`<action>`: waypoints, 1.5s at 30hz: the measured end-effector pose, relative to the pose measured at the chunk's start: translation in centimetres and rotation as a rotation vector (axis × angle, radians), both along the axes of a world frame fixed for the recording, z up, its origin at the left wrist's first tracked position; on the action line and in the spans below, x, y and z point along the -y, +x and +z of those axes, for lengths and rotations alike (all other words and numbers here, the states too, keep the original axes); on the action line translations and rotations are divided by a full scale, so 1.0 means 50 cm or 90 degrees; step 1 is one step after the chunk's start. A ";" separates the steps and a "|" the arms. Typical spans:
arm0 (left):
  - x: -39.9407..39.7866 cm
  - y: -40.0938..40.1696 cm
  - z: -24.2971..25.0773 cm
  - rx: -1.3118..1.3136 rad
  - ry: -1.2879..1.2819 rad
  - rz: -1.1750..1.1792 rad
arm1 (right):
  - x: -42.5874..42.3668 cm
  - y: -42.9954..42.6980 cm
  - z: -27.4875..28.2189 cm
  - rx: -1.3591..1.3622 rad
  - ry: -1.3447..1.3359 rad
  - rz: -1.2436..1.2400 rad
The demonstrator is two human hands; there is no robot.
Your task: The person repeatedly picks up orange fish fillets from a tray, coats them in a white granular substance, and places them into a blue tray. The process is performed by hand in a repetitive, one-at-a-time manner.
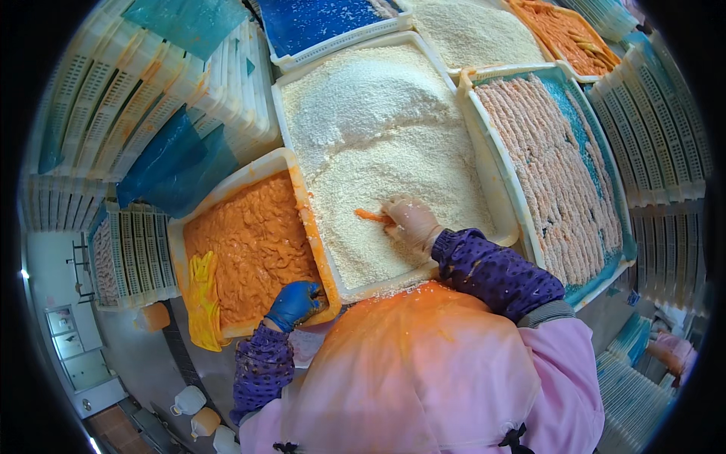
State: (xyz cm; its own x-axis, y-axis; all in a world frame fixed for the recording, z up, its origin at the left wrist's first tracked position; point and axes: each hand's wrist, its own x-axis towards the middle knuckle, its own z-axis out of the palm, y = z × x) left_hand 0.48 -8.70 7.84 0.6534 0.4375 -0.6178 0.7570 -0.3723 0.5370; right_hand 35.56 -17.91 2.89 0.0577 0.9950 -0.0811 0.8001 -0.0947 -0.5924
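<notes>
My right hand [412,224], in a pale translucent glove, rests in a white tub of pale crumbs [363,255]. Its fingers touch a strip of orange-coated food [372,215] that lies on the crumbs. My left hand [294,305], in a blue glove, is curled at the near right corner of a tub of orange marinated meat [249,238]; its fingertips are partly hidden, so I cannot tell whether it holds anything. Yellow rubber gloves [203,301] hang over that tub's left rim. At the right, a tray lined with teal film holds rows of crumb-coated strips [544,176].
Stacked white perforated trays [108,96] stand at the left, with blue plastic film [164,159] hanging from them. More tray stacks [646,113] are at the right. Beyond the crumbs lie a blue-lined tray [323,22] and a second tub of crumbs [476,34]. Plastic jugs [189,400] stand on the floor.
</notes>
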 end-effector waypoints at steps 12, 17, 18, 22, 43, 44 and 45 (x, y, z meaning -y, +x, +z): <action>-0.093 -0.097 0.077 0.256 -0.254 0.389 | 0.098 0.135 -0.008 -0.075 -0.022 -0.210; -0.151 -0.174 -0.017 0.322 -0.056 0.501 | 0.085 0.129 -0.015 -0.071 -0.038 -0.216; -0.157 -0.175 -0.021 0.305 -0.029 0.494 | 0.088 0.133 -0.027 -0.087 -0.028 -0.219; -0.146 -0.139 0.050 0.323 -0.074 0.490 | 0.097 0.140 -0.068 -0.132 -0.012 -0.265; -0.149 -0.131 0.020 0.333 0.103 0.423 | 0.082 0.132 -0.022 -0.082 -0.037 -0.266; -0.147 -0.126 -0.006 0.329 0.116 0.423 | 0.080 0.131 -0.015 -0.076 -0.045 -0.258; -0.143 -0.104 0.000 0.360 0.096 0.429 | 0.081 0.133 -0.009 -0.067 -0.052 -0.256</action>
